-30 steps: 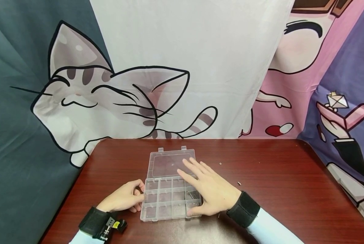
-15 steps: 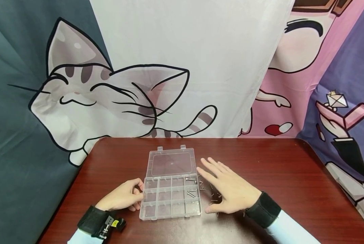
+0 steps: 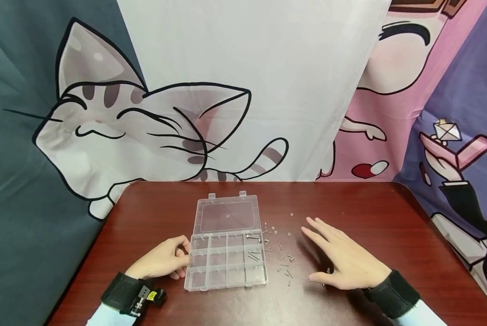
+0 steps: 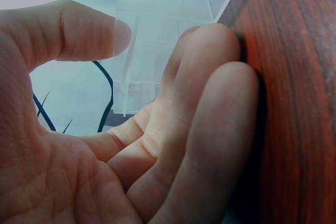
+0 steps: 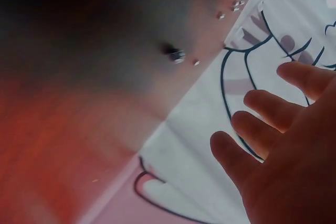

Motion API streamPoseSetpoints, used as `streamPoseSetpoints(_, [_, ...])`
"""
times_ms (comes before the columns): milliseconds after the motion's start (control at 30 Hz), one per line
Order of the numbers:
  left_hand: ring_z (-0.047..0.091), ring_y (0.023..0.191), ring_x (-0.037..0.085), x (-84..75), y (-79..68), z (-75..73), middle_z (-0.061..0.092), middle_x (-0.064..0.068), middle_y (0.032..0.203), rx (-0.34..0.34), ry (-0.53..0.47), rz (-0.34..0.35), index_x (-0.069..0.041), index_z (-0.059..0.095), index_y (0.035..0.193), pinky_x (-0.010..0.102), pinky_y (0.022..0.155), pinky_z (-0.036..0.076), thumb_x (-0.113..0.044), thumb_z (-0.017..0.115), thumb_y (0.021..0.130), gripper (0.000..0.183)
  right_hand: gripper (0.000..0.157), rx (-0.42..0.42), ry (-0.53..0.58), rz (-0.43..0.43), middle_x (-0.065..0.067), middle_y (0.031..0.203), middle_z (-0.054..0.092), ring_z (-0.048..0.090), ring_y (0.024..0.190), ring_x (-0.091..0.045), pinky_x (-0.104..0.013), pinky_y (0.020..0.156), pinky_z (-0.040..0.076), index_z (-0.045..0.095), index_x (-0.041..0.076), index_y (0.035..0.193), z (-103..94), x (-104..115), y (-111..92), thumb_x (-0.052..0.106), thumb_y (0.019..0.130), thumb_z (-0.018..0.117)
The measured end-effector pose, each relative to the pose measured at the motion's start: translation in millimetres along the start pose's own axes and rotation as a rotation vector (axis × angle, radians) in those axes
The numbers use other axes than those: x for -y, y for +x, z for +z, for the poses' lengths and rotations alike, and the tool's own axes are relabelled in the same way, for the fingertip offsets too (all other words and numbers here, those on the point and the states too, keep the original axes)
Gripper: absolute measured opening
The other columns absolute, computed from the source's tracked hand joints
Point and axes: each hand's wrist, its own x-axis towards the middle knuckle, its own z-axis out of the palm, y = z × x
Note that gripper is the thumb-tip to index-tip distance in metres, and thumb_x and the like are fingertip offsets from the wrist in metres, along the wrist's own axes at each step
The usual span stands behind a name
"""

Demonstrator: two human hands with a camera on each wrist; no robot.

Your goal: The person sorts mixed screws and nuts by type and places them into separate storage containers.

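A clear plastic compartment box (image 3: 217, 261) lies on the table with its lid (image 3: 227, 215) folded back. A few screws (image 3: 253, 256) are in its right-hand compartments. At the box's left edge, my left hand (image 3: 161, 258) grips the side between thumb and curled fingers; in the left wrist view, the thumb (image 4: 89, 32) overlaps the clear wall. My right hand (image 3: 347, 260) hovers over the table to the right, fingers spread and holding nothing. Loose screws (image 3: 284, 265) and small nuts (image 3: 289, 234) lie scattered between the box and that hand.
The dark red wooden table (image 3: 178, 310) ends at a printed cloth backdrop (image 3: 227, 54). In the right wrist view, a small metal piece (image 5: 176, 55) lies on the table beside the hand.
My right hand has moved right, from above the box to beyond the loose screws, uncovering them and the right compartments. My left hand stays at the box's edge.
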Motion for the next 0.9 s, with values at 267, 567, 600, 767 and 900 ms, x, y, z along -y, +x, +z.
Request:
streamPoseSetpoints(267, [0.066,0.060,0.027,-2.3,0.8,0.9,0.063,0.012,0.071,0.001,0.001,-0.002,0.000,0.047,0.107,0.041,0.054,0.056,-0.012,0.059,0.088,0.025,0.043,-0.046,0.026,-0.019,0.011,0.115,0.053,0.049,0.102,0.001,-0.024,0.087,0.047,0.067,0.020,0.117,4.8,-7,-23,0.033,0.077,0.075])
streamPoseSetpoints(567, [0.066,0.059,0.027,-1.0,1.2,-2.0,0.063,0.013,0.071,-0.007,0.007,-0.003,0.001,0.047,0.108,0.040,0.054,0.056,-0.012,0.059,0.088,0.026,0.029,-0.116,0.017,-0.120,0.013,0.088,0.041,0.038,0.077,0.001,-0.015,0.069,0.036,0.064,0.023,0.094,13.4,-7,-29,0.013,0.069,0.076])
streamPoseSetpoints(600, [0.066,0.059,0.027,-1.0,1.3,-2.0,0.063,0.013,0.071,-0.006,0.005,-0.003,0.001,0.047,0.108,0.040,0.054,0.056,-0.011,0.059,0.088,0.026,0.029,-0.124,0.018,-0.124,0.013,0.088,0.040,0.038,0.076,0.002,-0.015,0.068,0.035,0.064,0.023,0.093,14.1,-7,-29,0.013,0.069,0.077])
streamPoseSetpoints(767, [0.066,0.060,0.027,-1.6,1.4,-1.4,0.063,0.012,0.071,-0.007,-0.001,-0.006,0.001,0.047,0.108,0.041,0.055,0.057,-0.011,0.059,0.088,0.026,0.027,-0.126,0.079,-0.121,0.015,0.083,0.040,0.037,0.071,0.004,-0.011,0.064,0.034,0.061,0.026,0.087,16.7,-8,-31,0.010,0.072,0.078])
streamPoseSetpoints(900, [0.066,0.060,0.027,-0.8,1.9,-0.2,0.063,0.012,0.071,-0.010,-0.006,-0.011,0.000,0.047,0.108,0.041,0.055,0.057,-0.011,0.059,0.088,0.026,0.030,-0.114,0.091,-0.098,0.017,0.079,0.038,0.036,0.067,0.006,-0.008,0.062,0.032,0.058,0.028,0.081,17.4,-7,-31,0.008,0.071,0.078])
